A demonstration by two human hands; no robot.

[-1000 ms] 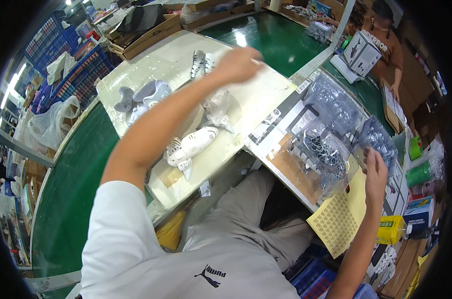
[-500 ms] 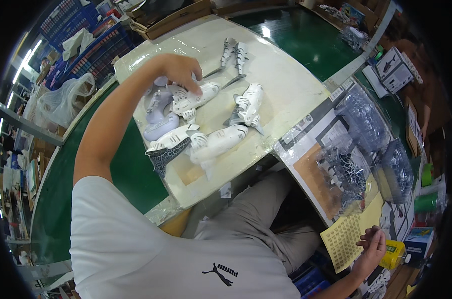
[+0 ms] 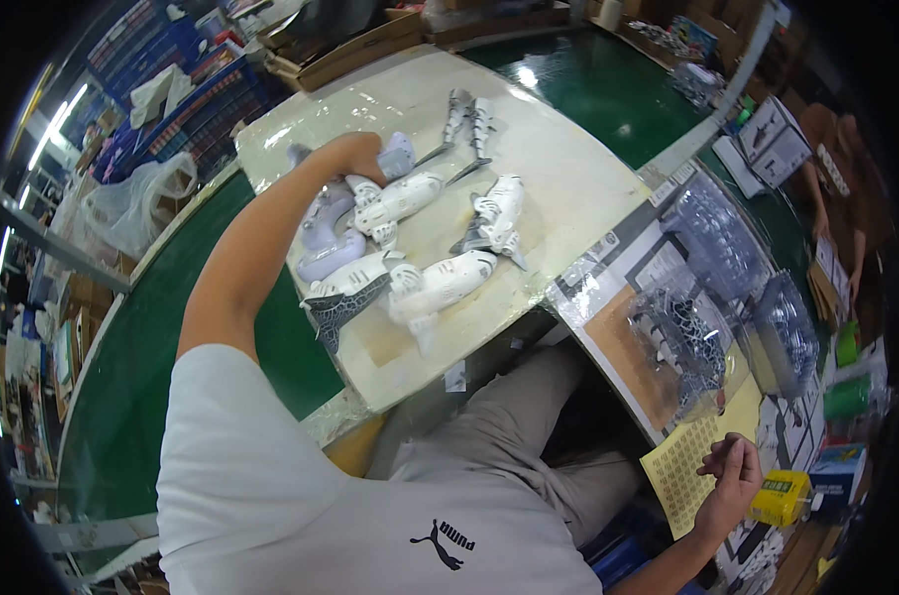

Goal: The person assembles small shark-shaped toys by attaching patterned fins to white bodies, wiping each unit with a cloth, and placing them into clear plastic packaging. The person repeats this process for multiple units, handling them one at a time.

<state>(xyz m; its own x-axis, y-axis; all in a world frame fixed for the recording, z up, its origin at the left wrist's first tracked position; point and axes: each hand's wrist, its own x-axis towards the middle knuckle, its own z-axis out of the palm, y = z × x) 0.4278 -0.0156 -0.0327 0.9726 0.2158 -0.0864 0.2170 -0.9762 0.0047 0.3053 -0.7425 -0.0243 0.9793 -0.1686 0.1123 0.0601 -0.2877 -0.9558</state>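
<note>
My left hand (image 3: 363, 157) reaches to the far left of the white board and closes round a pale lavender plastic piece (image 3: 398, 157), its fingers partly hidden. Beside it on the board lie more curved lavender pieces (image 3: 321, 216) and several white toy shark bodies (image 3: 402, 198), one with a dark patterned tail (image 3: 345, 309). Two slim striped tail parts (image 3: 480, 129) lie further back. At the lower right my right hand (image 3: 732, 481) is beside a yellow sheet of small stickers (image 3: 682, 466), fingers loosely bent and apart, with nothing visible in them.
Clear plastic blister shells (image 3: 717, 233) and a bagged patterned shark part (image 3: 682, 347) sit on cardboard at right. A yellow bottle (image 3: 779, 498) stands beside my right hand. Blue crates (image 3: 202, 114) are at far left. Another person's hands (image 3: 834, 253) work at the far right.
My left hand has moved back from above a white shark body and taken hold of the lavender piece. My right hand has shifted slightly up, its fingers more bent.
</note>
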